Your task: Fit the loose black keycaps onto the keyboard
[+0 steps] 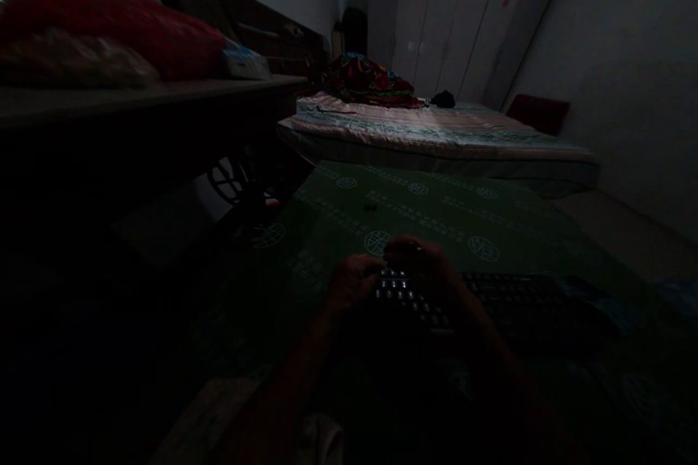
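A dark keyboard lies on a green sheet printed with pale lettering and round emblems. Rows of small bright spots show on its left part, where exposed switches or key tops cannot be told apart. My left hand grips the keyboard's left end, fingers bent at its upper corner. Over that same corner my right hand is closed in a pinch; anything between its fingertips is too dark to make out. Beyond the hands, small dark pieces rest on the green sheet.
A shelf on the left bears a red bag and a box. Behind the green surface stands a bed with a bundled patterned blanket. Dark cloth or plastic lies by the keyboard's right end. Light is very dim.
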Demonstrator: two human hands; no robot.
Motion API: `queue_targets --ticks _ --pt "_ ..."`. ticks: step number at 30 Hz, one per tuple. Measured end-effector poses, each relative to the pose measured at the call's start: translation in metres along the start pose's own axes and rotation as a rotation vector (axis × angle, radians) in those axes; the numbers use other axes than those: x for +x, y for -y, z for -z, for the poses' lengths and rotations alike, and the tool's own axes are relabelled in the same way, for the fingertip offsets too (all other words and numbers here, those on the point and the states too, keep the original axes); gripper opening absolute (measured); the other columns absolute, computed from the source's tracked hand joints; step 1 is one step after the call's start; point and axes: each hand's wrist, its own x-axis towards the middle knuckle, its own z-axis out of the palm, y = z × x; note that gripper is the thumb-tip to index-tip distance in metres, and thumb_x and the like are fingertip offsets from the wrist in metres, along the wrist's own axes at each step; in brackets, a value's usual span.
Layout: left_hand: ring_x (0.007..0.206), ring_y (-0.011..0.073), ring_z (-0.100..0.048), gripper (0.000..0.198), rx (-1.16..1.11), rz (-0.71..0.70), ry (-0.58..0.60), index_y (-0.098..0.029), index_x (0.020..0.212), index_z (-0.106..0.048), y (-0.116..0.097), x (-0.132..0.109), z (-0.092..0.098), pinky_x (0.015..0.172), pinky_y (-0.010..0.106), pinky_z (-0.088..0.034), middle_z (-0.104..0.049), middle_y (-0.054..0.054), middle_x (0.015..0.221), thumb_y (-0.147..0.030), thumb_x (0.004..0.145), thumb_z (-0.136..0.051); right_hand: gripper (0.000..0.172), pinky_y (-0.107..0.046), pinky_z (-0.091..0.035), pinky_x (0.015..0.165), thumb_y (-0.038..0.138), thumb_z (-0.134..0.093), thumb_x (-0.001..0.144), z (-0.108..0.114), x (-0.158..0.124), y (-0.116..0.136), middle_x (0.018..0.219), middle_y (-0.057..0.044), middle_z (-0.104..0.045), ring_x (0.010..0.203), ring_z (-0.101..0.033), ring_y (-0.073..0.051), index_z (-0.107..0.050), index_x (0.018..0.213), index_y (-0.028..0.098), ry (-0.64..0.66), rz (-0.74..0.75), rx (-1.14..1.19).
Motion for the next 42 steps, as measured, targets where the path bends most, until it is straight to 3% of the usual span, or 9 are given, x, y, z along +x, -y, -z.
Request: queue_targets --ticks 18,25,31,38,42 --pt "0.079 0.021 -0.055 0.018 0.404 -0.005 0.057 -0.019 0.078 -0.063 0.001 0.002 -0.008 0.069 0.031 -0.044 -0.062 0.007 0.08 -0.01 0.075 -0.048 0.021 -0.027 -0.049 0.068 0.035 -0.054 0.077 -0.011 0.006 -0.02 0.083 -0.004 -0.069 0.074 -0.065 -0.017 -0.063 0.091 0.021 0.025 -0.029 -0.016" --pt "0.082 0.0211 -0.054 0.02 0.451 -0.008 0.066 -0.019 0.076 -0.059 0.001 0.003 -0.007 0.073 0.031 -0.043 -0.06 0.006 0.081 -0.004 0.069 -0.048 0.028 -0.024 -0.048 0.06 0.036 -0.058 0.076 -0.018 0.006 -0.032 0.073 -0.001 -0.068 0.062 -0.063 -0.014 -0.061 0.099 0.02 0.039 0.007 0.05" --pt "0.08 0.0224 -0.054 0.022 0.464 -0.025 0.08 -0.017 0.077 -0.058 -0.003 0.003 -0.005 0.072 0.033 -0.043 -0.06 0.009 0.081 -0.002 0.069 -0.043 0.019 -0.028 -0.05 0.069 0.033 -0.058 0.076 -0.018 0.004 -0.037 0.082 -0.003 -0.07 0.075 -0.066 -0.017 -0.065 0.09 0.022 0.009 -0.03 0.031" --pt "0.081 0.022 -0.055 0.022 0.47 -0.029 0.087 -0.018 0.078 -0.058 -0.001 0.005 -0.004 0.071 0.031 -0.042 -0.06 0.007 0.081 -0.002 0.069 -0.045 0.018 -0.026 -0.049 0.067 0.03 -0.054 0.075 -0.016 0.005 -0.033 0.081 -0.002 -0.07 0.073 -0.065 -0.016 -0.065 0.088 0.022 0.07 -0.057 0.02" --pt "0.08 0.0225 -0.055 0.021 0.464 -0.049 0.086 -0.017 0.078 -0.06 -0.002 0.005 -0.006 0.074 0.033 -0.043 -0.061 0.008 0.082 -0.004 0.071 -0.045 0.022 -0.026 -0.048 0.066 0.03 -0.058 0.074 -0.016 0.006 -0.034 0.081 -0.003 -0.07 0.071 -0.064 -0.017 -0.065 0.094 0.022 0.034 -0.064 -0.082"
